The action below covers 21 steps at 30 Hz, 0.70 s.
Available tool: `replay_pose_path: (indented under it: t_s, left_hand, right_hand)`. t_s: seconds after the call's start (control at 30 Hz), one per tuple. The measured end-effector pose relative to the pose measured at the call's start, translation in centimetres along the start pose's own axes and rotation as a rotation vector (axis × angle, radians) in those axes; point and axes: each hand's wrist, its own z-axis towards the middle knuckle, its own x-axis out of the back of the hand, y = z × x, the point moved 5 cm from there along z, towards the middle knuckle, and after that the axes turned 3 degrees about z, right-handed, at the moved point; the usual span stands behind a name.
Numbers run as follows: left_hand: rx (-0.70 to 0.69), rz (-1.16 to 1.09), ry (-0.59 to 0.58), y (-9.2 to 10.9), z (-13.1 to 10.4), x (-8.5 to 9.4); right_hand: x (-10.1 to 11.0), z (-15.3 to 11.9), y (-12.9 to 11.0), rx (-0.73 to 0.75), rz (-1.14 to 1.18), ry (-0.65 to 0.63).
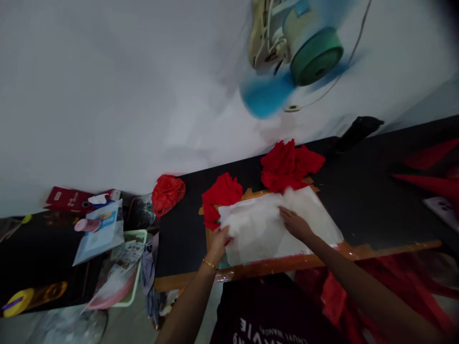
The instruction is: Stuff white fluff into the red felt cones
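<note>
A thin white sheet of fluffy, wadding-like material (pixel 251 229) lies over a white board or paper (pixel 328 222) on the dark table. At the sheet's left edge, my left hand (pixel 218 242) is closed, thumb on top; a bit of red shows by its fingertips. My right hand (pixel 294 223) rests on the middle of the sheet, fingers stretched out and nothing gripped. Crumpled red cloth (pixel 222 193) sits just beyond my left hand. A bigger heap of red cloth (pixel 289 167) touches the far edge of the white layers.
A blurred blue fan (pixel 317 57) hangs on the wall above the dark table (pixel 179 248). Toward the left are a red plastic bag (pixel 168 193) and a pale green basket (pixel 125 301). A black object (pixel 358 131) leans at the back right. Red fabric (pixel 337 296) hangs below the front edge.
</note>
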Motion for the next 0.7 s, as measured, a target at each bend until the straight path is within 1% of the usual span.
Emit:
replay_pose_path:
  t_s: [0.13, 0.3, 0.4, 0.47, 0.53, 0.6, 0.63, 0.7]
  left_hand:
    - [-0.01, -0.043, 0.014, 0.9, -0.8, 1.8]
    - [-0.127, -0.023, 0.043, 3.0, -2.6, 4.0]
    - [-0.17, 0.019, 0.011, 3.9, -3.6, 4.8]
    - [-0.191, 0.051, -0.027, 4.1, -4.0, 4.7]
    - [-0.191, 0.072, -0.06, 3.8, -4.2, 4.0]
    - [-0.174, 0.084, -0.104, 3.2, -4.3, 2.6]
    - [-0.162, 0.088, -0.134, 2.8, -4.4, 1.8]
    - [-0.136, 0.089, -0.201, 2.1, -4.6, -0.1]
  right_hand:
    - [-0.2, -0.2, 0.9, -0.034, -0.018, 0.016]
    - [0.4, -0.2, 2.1, -0.066, -0.041, 0.025]
    - [1.2, -0.4, 1.5, -0.111, -0.028, -0.008]
    - [2.3, -0.7, -0.5, -0.131, 0.036, 0.039]
    - [3.7, -0.8, -3.9, -0.104, 0.199, 0.147]
    - [4.8, -0.4, -8.0, -0.051, 0.477, 0.222]
    - [5.2, 0.1, -9.9, -0.036, 0.617, 0.229]
    - [6.1, 1.6, -12.8, -0.039, 0.818, 0.261]
